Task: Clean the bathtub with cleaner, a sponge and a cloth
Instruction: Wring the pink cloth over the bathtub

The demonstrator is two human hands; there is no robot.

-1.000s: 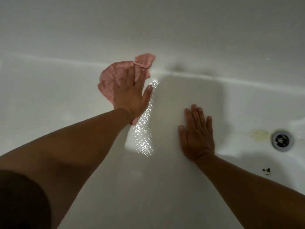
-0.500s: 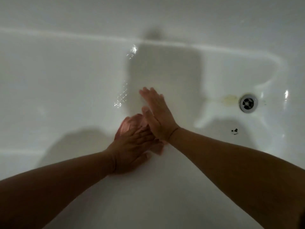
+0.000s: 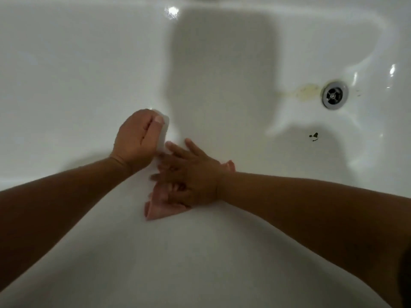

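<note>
Head view: the left hand [image 3: 136,138] curls round a smooth white sponge [image 3: 164,132]; the right hand [image 3: 195,176] lies flat, fingers spread, on a crumpled pink cloth [image 3: 160,210] in the glossy bathtub [image 3: 89,63].

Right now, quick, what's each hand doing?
Left hand: closed around a white sponge.
Right hand: open, fingers spread, pressing on the pink cloth.

No readable txt, labels, brands, nos. or signs: bathtub [image 3: 66,63] plain white, pink cloth [image 3: 160,210] near centre w/o print, white sponge [image 3: 165,134] just left unmarked, drain [image 3: 335,96] far right too blurry to tell.
</note>
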